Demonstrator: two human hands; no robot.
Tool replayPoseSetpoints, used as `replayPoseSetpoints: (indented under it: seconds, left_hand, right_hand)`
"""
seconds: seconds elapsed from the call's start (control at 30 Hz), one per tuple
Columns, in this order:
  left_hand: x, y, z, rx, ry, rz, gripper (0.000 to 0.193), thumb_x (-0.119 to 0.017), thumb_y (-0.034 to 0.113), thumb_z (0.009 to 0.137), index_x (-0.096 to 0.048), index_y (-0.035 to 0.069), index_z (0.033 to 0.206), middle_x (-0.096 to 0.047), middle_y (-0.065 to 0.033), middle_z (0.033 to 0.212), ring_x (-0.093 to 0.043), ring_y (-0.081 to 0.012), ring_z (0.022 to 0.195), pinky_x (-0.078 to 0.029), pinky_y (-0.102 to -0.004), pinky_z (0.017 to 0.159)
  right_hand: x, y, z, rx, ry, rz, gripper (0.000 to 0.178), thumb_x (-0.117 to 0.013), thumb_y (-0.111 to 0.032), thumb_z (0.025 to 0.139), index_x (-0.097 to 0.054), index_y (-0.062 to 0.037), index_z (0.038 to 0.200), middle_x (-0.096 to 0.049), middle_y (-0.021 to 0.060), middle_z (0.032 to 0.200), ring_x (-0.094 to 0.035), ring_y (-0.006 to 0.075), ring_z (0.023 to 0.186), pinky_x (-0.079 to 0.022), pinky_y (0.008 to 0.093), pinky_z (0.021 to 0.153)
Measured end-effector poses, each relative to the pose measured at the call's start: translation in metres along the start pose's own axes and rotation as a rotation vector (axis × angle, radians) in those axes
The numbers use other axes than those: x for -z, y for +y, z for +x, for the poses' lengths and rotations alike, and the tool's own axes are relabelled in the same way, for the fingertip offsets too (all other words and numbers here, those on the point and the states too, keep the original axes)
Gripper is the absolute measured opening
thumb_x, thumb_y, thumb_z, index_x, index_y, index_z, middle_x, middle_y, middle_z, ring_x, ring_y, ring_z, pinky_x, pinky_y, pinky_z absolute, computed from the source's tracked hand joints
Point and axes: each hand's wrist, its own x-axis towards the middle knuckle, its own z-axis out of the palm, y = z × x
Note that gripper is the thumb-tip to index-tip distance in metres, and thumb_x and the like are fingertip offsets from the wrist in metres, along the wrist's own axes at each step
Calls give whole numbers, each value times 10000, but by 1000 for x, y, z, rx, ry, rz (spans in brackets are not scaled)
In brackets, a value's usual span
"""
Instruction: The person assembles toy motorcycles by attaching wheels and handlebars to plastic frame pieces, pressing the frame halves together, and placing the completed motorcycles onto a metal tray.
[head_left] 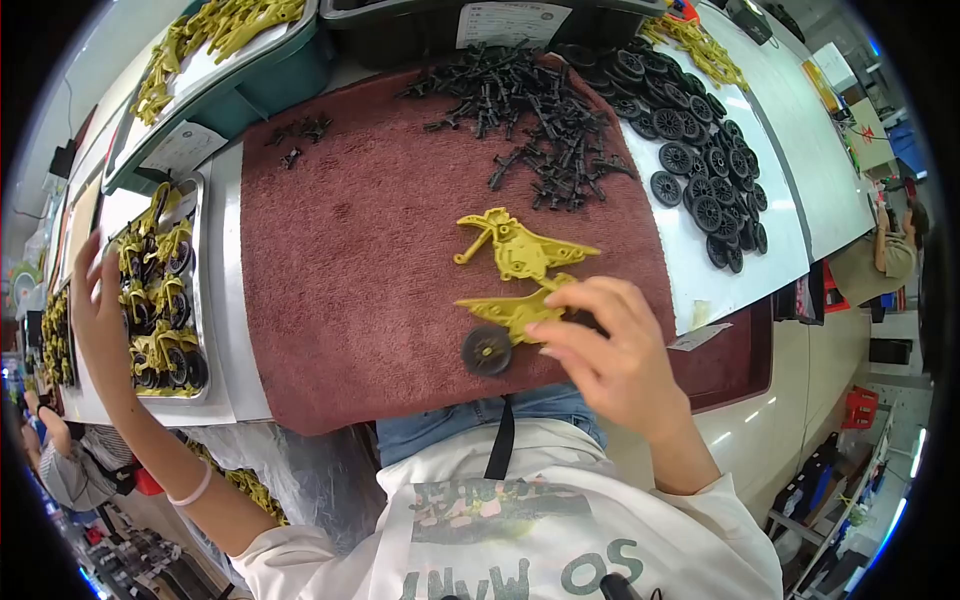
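Yellow moulded-plastic toy-motorcycle shell (508, 308), over the maroon towelling cloth (350, 250): we judge it light, stiff, fragile at the pointed tail; hold by the broad middle. Right hand (625, 360) pinches its right end; left hand (98, 315), fingers spread, hovers by the silver metal tray (203, 290). White tabletop (690, 275); pale tiled floor (810, 370), right, with shelving (850, 485).

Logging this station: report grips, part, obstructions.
Right grip pinching yellow part, black wheel against it. Left grip open near bike tray. Second yellow piece lies just beyond.
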Motion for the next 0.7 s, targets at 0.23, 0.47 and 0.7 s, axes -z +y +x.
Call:
replayPoseSetpoints:
  seconds: [0.23,0.47,0.7]
  left_hand:
    - [-70,184,13,-247,-493,-494,207,-586,124,937,-678,15,1088,-681,-130,1017,-638,-179,878,-491,-303,831]
    - [-136,155,29,-247,-358,-306,223,-722,120,849,-581,-23,946,-582,-125,813,-574,-225,755,-477,-349,721]
    - [-121,166,19,-175,-433,-237,187,-734,76,826,-588,-5,910,-562,-99,782,-567,-209,761,-474,-325,710]
  right_hand:
    - [-18,-8,3,97,12,-54,300,-671,-120,737,-705,-84,1033,-587,68,1174,-536,266,1074,-468,391,874]
    - [9,3,5,-22,75,84,298,-765,-96,721,-721,-122,1014,-611,60,1134,-565,280,1031,-456,400,869]
    - [35,43,36,-40,159,43,201,-729,-65,753,-705,-82,953,-621,86,1049,-591,294,970,-470,389,855]
